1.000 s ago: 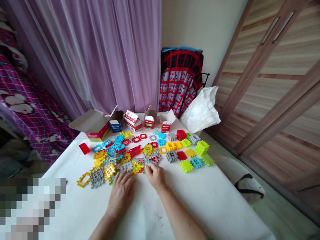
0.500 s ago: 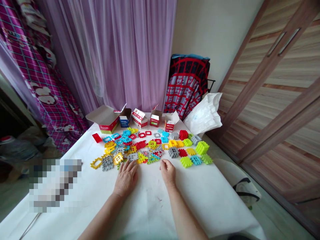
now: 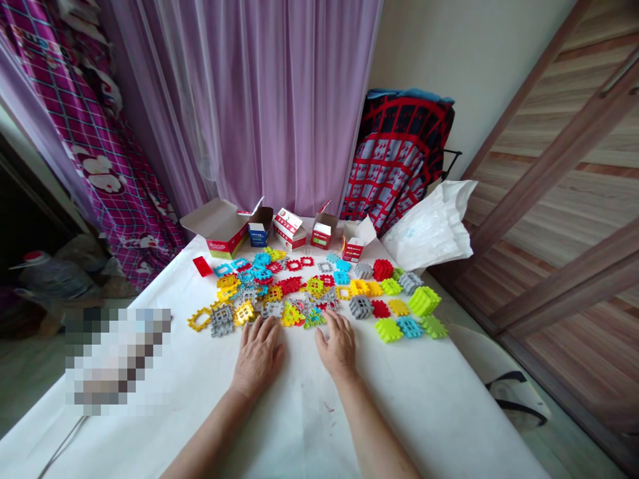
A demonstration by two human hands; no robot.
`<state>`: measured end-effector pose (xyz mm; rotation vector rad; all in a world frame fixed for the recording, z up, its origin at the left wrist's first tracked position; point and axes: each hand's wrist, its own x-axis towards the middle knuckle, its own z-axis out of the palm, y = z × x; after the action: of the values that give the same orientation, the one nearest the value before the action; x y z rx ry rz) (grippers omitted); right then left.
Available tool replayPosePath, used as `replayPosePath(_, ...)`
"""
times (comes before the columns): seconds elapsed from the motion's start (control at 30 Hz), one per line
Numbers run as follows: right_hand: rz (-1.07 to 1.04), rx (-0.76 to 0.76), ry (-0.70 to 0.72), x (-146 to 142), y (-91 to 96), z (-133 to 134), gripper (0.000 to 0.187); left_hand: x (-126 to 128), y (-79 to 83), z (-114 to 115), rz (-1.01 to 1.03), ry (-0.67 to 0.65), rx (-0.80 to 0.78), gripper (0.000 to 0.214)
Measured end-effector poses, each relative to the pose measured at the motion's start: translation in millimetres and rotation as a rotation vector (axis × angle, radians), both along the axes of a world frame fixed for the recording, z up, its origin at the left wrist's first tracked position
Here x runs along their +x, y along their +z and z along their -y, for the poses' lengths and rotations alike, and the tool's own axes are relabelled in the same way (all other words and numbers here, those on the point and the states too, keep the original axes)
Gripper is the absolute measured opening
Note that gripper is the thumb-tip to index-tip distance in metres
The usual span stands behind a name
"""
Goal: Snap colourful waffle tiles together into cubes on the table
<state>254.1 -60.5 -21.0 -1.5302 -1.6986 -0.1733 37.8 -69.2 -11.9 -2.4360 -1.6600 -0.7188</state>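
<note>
My left hand (image 3: 258, 354) lies on the white tabletop, fingers spread, its tips close to a yellow window-shaped piece (image 3: 244, 313) and a grey one (image 3: 273, 310). To its right my right hand (image 3: 338, 344) rests with fingers stretched, tips at the near edge of the pile by a green triangular piece (image 3: 314, 319). Neither hand holds anything. Ahead of both spreads a loose heap of notched plastic building pieces in red, blue, yellow, grey and green. On the right, pieces are sorted by colour, among them a grey stack (image 3: 360, 307) and a green stack (image 3: 424, 302).
Several small open cartons, such as a blue box (image 3: 259, 235) and a larger red-green box (image 3: 226, 247), line the table's back edge. A white bag (image 3: 429, 226) leans at the back right. A blurred-out object (image 3: 117, 359) with a cable lies left.
My right hand has opened from a closed curl, its fingers now stretched toward the pile. My left hand stays flat in about the same place. The camera view has shifted slightly.
</note>
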Motion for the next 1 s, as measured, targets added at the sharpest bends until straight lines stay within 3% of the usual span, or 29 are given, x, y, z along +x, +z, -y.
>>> replayPosePath(0.17, 0.144, -0.080, 0.052, -7, 3.4, -6, 0.030, -2, 5.5, 5, 0.016, -0.065, -0.029, 0.038)
replayPosePath(0.4, 0.122, -0.046, 0.026, -4, -2.2, -10, 0.027, -4, 9.7, 6, 0.077, -0.148, -0.024, 0.029)
replayPosePath(0.5, 0.078, -0.010, 0.024, 0, -4.7, -9, 0.026, -13, 13.2, 4, 0.094, -0.100, 0.018, 0.028)
replayPosePath(0.63, 0.018, 0.009, 0.075, 1, -4.9, -9, 0.024, -32, 17.6, 3, 0.075, 0.061, 0.006, 0.023)
replayPosePath(0.73, -0.021, 0.015, 0.106, 2, -3.4, -9, 0.022, -40, 18.0, 3, 0.031, 0.156, -0.014, 0.033)
replayPosePath(1.0, -0.081, 0.020, 0.146, -1, 0.4, -8, 0.022, -25, 20.6, -5, -0.006, 0.200, -0.062, 0.054)
